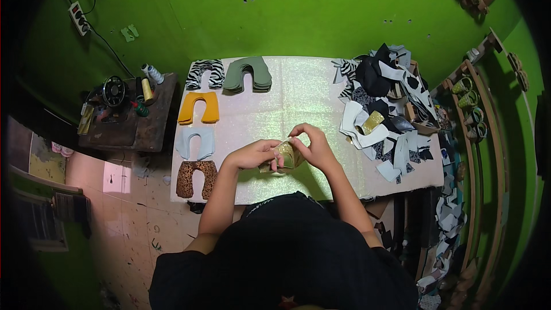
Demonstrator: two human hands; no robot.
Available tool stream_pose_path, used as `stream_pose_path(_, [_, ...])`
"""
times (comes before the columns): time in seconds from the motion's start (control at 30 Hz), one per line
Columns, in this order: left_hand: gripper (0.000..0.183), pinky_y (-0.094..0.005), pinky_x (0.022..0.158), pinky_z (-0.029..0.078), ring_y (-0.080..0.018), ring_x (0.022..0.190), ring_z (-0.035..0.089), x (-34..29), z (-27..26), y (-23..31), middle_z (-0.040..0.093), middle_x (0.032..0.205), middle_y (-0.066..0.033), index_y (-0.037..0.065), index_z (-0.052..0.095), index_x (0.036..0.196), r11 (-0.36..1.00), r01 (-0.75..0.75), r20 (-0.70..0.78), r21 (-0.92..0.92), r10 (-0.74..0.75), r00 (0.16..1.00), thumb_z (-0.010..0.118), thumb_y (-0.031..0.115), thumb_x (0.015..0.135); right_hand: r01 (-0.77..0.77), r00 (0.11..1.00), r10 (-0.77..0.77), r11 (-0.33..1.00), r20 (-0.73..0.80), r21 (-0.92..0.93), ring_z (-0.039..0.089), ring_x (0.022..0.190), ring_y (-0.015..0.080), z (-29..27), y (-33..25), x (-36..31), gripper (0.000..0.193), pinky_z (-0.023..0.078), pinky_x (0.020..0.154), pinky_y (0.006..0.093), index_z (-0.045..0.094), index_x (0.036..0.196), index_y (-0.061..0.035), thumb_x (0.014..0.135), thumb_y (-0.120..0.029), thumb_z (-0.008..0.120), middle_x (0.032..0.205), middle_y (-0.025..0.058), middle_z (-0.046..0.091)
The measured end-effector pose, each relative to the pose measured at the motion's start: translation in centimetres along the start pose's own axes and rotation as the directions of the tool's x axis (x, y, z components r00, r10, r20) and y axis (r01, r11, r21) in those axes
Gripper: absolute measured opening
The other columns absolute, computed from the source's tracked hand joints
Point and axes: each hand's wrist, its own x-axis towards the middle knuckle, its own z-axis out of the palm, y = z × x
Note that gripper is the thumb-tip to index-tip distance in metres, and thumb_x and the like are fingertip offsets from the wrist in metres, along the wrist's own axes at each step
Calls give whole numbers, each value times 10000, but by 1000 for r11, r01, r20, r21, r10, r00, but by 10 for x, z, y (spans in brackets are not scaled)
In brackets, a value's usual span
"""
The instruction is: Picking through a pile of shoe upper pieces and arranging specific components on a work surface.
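Over the near middle of the table, both my hands hold glittery gold cut pieces [286,150], curved at the top like an arch. My left hand [258,154] is closed on their left side, fingers partly behind them. My right hand [313,148] pinches the upper right edge between thumb and fingertips. How many layers are held I cannot tell. To the left lie stacks of U-shaped pieces: leopard print [197,179], pale grey [196,142], mustard yellow [198,108], zebra print [205,74] and grey-green [247,74].
A heap of black, white and grey scraps [385,109] covers the table's right side, with a gold scrap [373,120] on it. A sewing machine table [129,129] with thread cones [152,73] stands at the left. Wooden racks [481,155] with sandals line the right wall.
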Motion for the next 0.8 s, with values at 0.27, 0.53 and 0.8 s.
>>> stream_pose_path(0.27, [218, -235, 674, 458, -119, 723, 581, -6, -14, -24, 598, 832, -62, 17, 457, 1099, 986, -121, -147, -114, 104, 984, 420, 124, 912, -546, 811, 324, 717, 486, 433, 527, 730, 126, 27, 18, 2, 279, 437, 693, 288, 582, 974, 20, 844, -226, 556, 790, 90, 598])
stream_pose_path(0.53, [369, -324, 774, 469, -214, 872, 596, -23, -51, -62, 611, 863, -123, -26, 455, 1124, 862, -195, -168, -468, 130, 977, 523, 235, 872, -456, 888, 329, 713, 320, 533, 530, 728, 136, 51, 31, 45, 250, 437, 682, 292, 571, 928, 16, 850, -222, 558, 780, 88, 593])
stream_pose_path(0.8, [355, -375, 808, 483, -264, 928, 587, -7, -92, -91, 583, 980, -173, -26, 399, 1188, 783, -205, -425, -587, -82, 901, 397, 214, 927, -536, 844, 477, 758, 244, 373, 585, 771, 236, 114, 83, 73, 324, 446, 718, 328, 552, 951, 52, 832, -248, 573, 833, 183, 608])
